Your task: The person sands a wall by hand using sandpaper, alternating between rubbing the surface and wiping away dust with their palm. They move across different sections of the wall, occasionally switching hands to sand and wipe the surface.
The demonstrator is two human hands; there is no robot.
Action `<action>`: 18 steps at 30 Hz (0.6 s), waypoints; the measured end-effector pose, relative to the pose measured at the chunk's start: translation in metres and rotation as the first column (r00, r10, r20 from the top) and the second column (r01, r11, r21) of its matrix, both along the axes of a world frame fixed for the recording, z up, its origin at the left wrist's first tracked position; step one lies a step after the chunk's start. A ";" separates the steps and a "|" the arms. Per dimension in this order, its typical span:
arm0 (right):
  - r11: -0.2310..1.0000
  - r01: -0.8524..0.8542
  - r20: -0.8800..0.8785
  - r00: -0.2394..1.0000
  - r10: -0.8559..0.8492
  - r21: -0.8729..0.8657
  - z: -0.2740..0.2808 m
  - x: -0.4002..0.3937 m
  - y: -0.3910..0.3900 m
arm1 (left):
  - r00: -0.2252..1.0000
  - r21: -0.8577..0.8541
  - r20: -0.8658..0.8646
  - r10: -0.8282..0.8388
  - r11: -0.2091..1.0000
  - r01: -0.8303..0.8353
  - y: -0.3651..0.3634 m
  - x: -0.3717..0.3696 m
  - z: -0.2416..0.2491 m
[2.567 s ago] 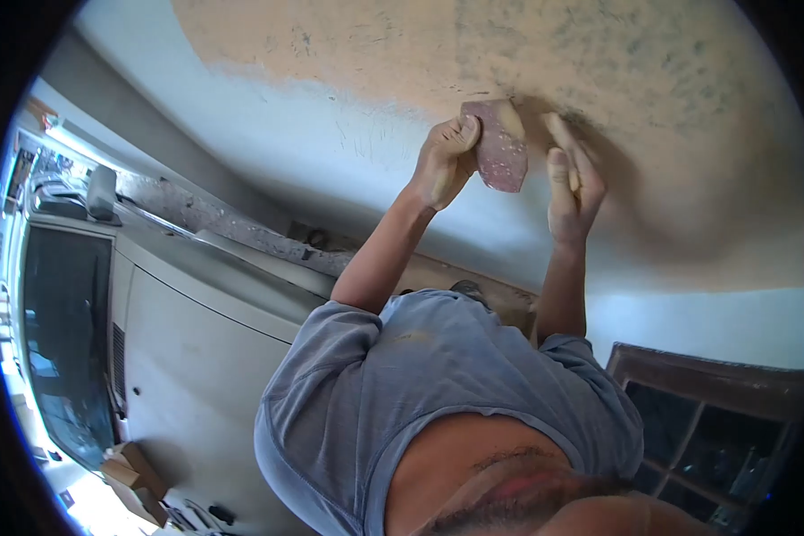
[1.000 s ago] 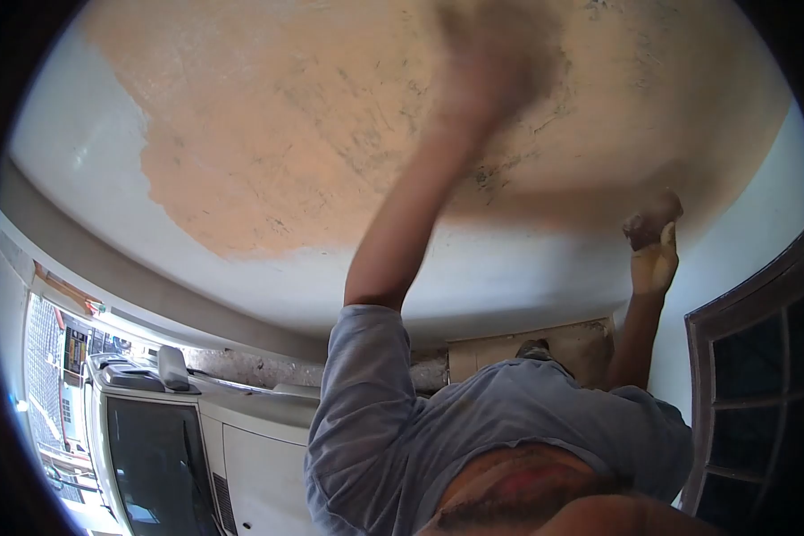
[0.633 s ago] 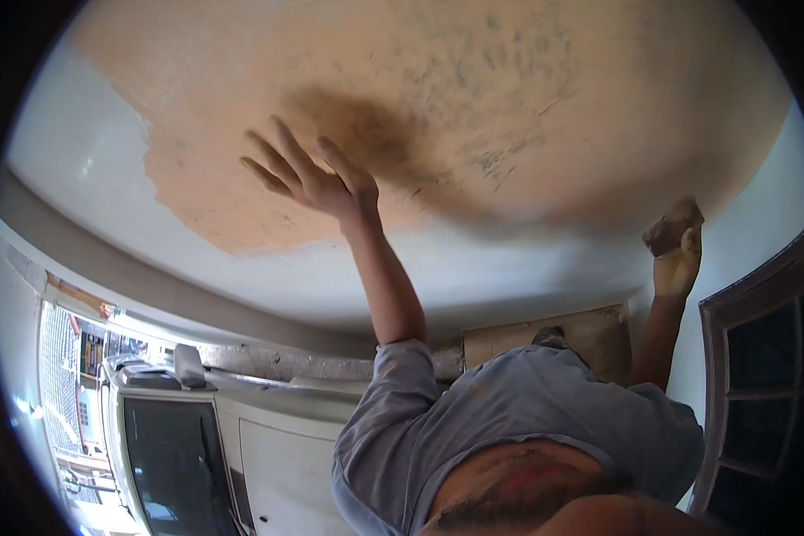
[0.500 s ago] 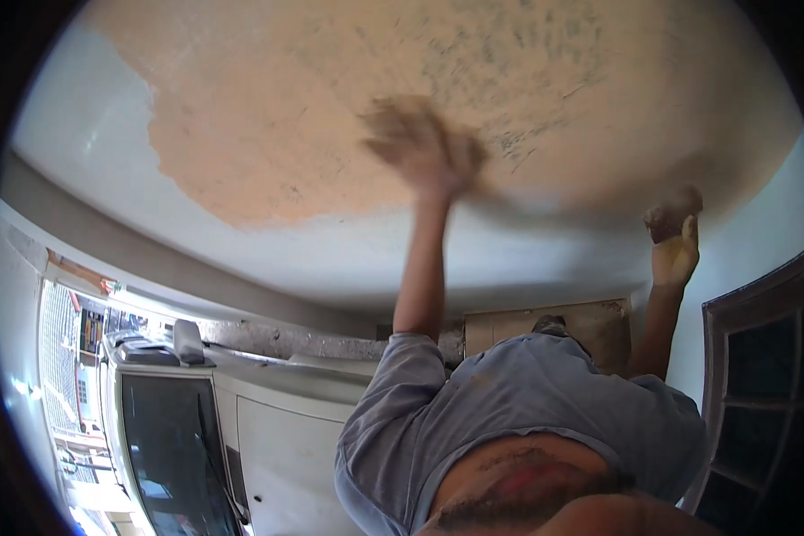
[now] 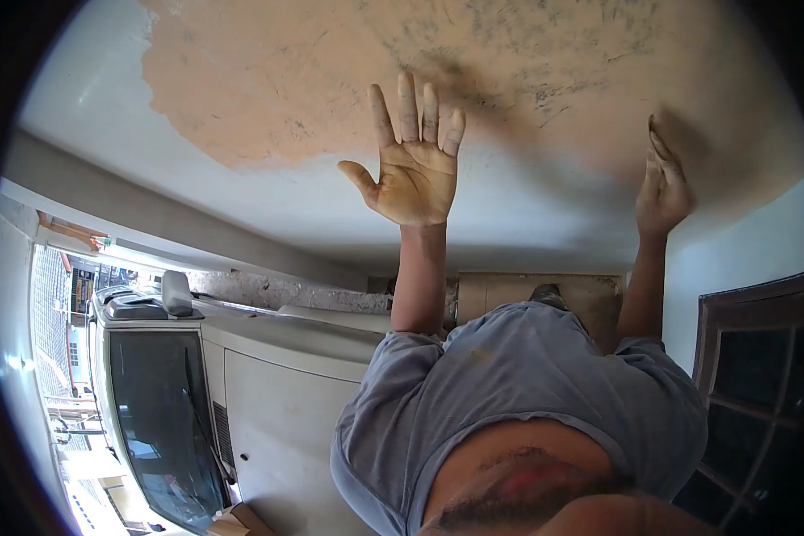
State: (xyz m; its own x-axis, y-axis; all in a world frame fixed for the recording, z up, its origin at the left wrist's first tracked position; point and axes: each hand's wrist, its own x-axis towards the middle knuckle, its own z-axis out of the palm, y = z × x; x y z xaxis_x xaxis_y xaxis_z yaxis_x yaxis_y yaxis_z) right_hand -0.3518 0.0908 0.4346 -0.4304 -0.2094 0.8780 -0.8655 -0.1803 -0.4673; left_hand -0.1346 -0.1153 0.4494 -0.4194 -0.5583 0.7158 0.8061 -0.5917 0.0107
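My left hand [image 5: 415,174] is raised in front of the wall with its dusty palm toward me and its fingers spread; nothing is in it. To the right, my right hand [image 5: 663,188] is raised at the wall, seen from the side and a little blurred. Its fingers are pressed together over a thin brown sheet [image 5: 654,127], like sandpaper, mostly hidden by the hand. Across the wall stretches an orange-tan patch [image 5: 241,98] with dark scuffs and streaks, bordered by pale paint [image 5: 268,201].
At the left stands a white vehicle [image 5: 286,429] with a dark windshield [image 5: 156,411] and a mirror [image 5: 176,293]. A dark-framed paned window or door [image 5: 750,384] is at the right. A cardboard-coloured panel [image 5: 491,295] lies beyond my shirt.
My left hand was a blur over the patch and is now lower, still and spread. My right hand has moved up slightly, its fingers straighter over the brown piece.
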 end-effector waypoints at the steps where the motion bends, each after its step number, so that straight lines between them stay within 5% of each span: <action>1: 1.000 -0.001 0.003 1.000 0.001 0.006 0.000 -0.001 -0.005 | 1.000 0.013 -0.028 0.010 1.000 -0.010 -0.002 0.001 -0.001; 3: 0.951 0.309 -0.455 0.850 -0.264 0.024 0.004 -0.014 -0.022 | 0.999 0.013 -0.040 0.020 1.000 -0.019 -0.006 0.005 -0.002; 6: 0.921 0.388 -0.492 0.799 -0.346 -0.018 -0.017 -0.028 -0.053 | 0.807 -0.214 0.198 0.556 0.828 -0.518 -0.022 0.010 -0.012; 8: 0.887 0.453 -0.481 0.760 -0.436 -0.089 -0.041 -0.042 -0.073 | 0.114 -0.588 0.169 0.979 0.193 -0.785 -0.042 0.010 -0.011; 10: 0.858 0.482 -0.491 0.712 -0.502 -0.178 -0.019 -0.053 -0.087 | -0.518 -0.755 -0.168 0.839 -0.447 -0.480 -0.060 0.017 -0.002; 11: 0.865 0.460 -0.438 0.747 -0.499 -0.202 0.011 -0.049 -0.092 | -0.588 -0.726 -0.340 0.734 -0.602 -0.332 -0.076 0.019 0.006; 13: 0.850 0.471 -0.421 0.738 -0.527 -0.237 0.076 -0.054 -0.088 | -0.685 -0.690 -0.472 0.555 -0.716 -0.105 -0.108 0.017 0.011; 16: 0.759 0.479 -0.483 0.586 -0.651 -0.441 0.212 -0.070 -0.089 | -0.700 -0.595 -0.563 0.440 -0.803 -0.026 -0.130 0.017 0.014; 17: 0.748 0.493 -0.477 0.576 -0.664 -0.445 0.206 -0.094 -0.093 | -0.691 -0.590 -0.567 0.448 -0.806 -0.038 -0.134 0.012 0.016; 18: 0.669 0.722 -0.417 0.560 -0.716 -0.178 0.183 -0.122 -0.094 | -0.711 -0.581 -0.555 0.432 -0.813 -0.040 -0.135 0.011 0.014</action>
State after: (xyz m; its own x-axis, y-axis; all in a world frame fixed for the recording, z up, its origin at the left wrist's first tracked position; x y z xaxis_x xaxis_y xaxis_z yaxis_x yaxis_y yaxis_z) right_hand -0.4735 -0.0029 0.6173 -0.0351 -0.0086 0.9993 -0.8049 0.5930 -0.0232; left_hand -0.1235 -0.2499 0.4635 -0.1820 -0.0066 0.9833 -0.5570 0.8248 -0.0975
